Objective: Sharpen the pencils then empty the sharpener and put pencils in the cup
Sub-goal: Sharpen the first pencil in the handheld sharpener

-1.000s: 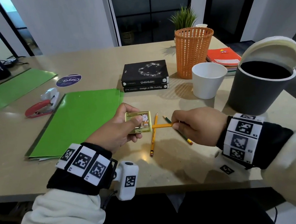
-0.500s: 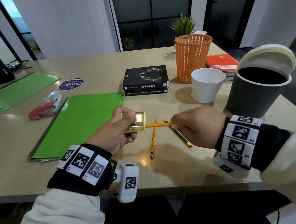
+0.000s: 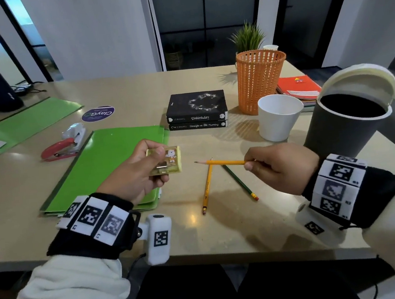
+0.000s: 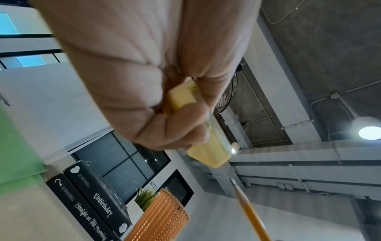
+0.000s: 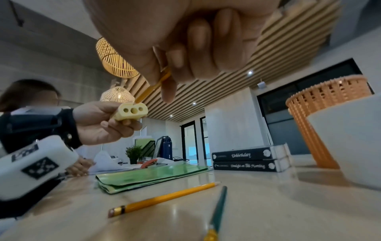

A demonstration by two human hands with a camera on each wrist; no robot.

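My left hand [image 3: 138, 175] grips a small yellow box sharpener [image 3: 168, 159] above the table; the right wrist view shows three holes in its end face [image 5: 133, 110]. My right hand [image 3: 276, 167] pinches a yellow pencil [image 3: 222, 162], its sharpened tip pointing left and a short gap away from the sharpener [image 4: 208, 140]. On the table below lie another yellow pencil [image 3: 206, 187] and a green pencil [image 3: 240, 182]. A white cup [image 3: 279, 116] stands at the back right.
A dark bin [image 3: 345, 124] with its lid raised stands at the right edge. Behind the cup are an orange mesh basket [image 3: 259, 79] and two stacked black books [image 3: 197, 110]. A green folder [image 3: 105, 166] and a red stapler [image 3: 62, 146] lie to the left.
The pencil was in the sharpener; my right hand has pulled it out to the right. The left hand has turned the sharpener and lifted it slightly.
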